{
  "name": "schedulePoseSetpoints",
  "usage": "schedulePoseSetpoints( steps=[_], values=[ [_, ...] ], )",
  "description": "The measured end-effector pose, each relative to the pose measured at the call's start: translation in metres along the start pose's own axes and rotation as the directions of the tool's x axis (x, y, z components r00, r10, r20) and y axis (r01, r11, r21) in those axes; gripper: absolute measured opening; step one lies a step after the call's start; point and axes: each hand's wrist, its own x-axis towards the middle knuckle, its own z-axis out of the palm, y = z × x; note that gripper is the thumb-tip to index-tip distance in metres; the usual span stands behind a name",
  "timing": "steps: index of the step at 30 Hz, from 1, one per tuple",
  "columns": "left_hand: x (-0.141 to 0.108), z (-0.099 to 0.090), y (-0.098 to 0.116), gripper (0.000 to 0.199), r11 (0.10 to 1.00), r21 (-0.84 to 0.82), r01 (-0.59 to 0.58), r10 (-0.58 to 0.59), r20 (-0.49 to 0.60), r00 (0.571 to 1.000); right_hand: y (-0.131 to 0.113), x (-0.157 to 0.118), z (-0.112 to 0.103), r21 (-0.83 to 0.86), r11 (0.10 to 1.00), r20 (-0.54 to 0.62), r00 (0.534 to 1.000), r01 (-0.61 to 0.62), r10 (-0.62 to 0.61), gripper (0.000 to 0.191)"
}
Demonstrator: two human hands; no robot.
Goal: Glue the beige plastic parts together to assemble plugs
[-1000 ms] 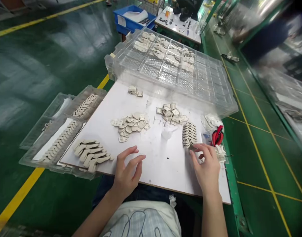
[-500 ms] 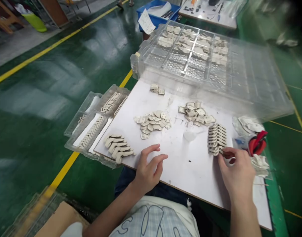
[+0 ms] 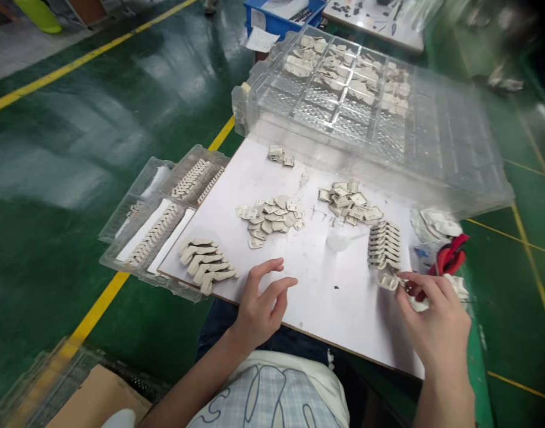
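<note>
Nearest in my head-camera view, the left hand (image 3: pixel 260 300) was poised at the near edge of the worktop (image 3: pixel 339 318), its forearm slanting in from the lower left. Its fingers were curved and well parted, with nothing between them, perhaps to leave it ready without crowding the work.

Over on the right, the right hand (image 3: pixel 435 318) reached forward, thumb and fingertips pinched narrowly on one end of a small pale piece (image 3: pixel 389 282). I judged that the end grip left the piece's broad part uncovered. The piece was just nearer than a neat row of overlapping pieces (image 3: pixel 385 245), which all pointed alike, probably so each could be lifted or counted easily. A red-handled tool (image 3: pixel 450 255) lay beyond that hand, seemingly within reach.

At the left edge, thicker bent pieces (image 3: pixel 205 261) leaned in two ranks, beside clear side trays (image 3: pixel 109 266). Farther in, two loose heaps, one of flat rounded pieces (image 3: pixel 274 217) and one of squarish pieces (image 3: pixel 350 202), appeared grouped by shape. Behind them stood a large compartmented tray (image 3: pixel 454 160), partly filled with pale parts.
</note>
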Motion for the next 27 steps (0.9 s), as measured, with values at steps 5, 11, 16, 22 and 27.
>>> schedulePoseSetpoints(
  steps=[5,11,16,22,27],
  values=[
    [0.008,-0.006,0.022,0.023,0.848,-0.400,0.348,-0.287,0.205,0.936,-0.047,-0.026,-0.023,0.426,0.904,-0.090,0.993,-0.025,0.070,0.016],
    [0.015,0.004,0.048,0.062,-0.117,-0.439,0.891,-0.333,0.862,0.381,-0.108,-0.032,0.012,0.487,0.824,-0.049,0.951,0.289,-0.305,0.033],
    [0.014,0.003,0.034,0.053,-0.337,-0.453,0.825,-0.324,0.879,0.350,-0.126,-0.024,0.020,0.478,0.762,-0.042,0.879,0.436,-0.476,0.044],
    [0.017,-0.002,0.021,0.047,-0.381,-0.589,0.713,-0.517,0.775,0.364,-0.098,-0.006,0.035,0.412,0.900,-0.054,0.990,0.143,-0.132,0.040],
    [0.016,0.005,0.022,0.051,-0.447,-0.560,0.698,-0.490,0.806,0.332,-0.080,0.030,0.070,0.421,0.891,0.134,0.983,-0.169,0.123,0.030]
  ],
)
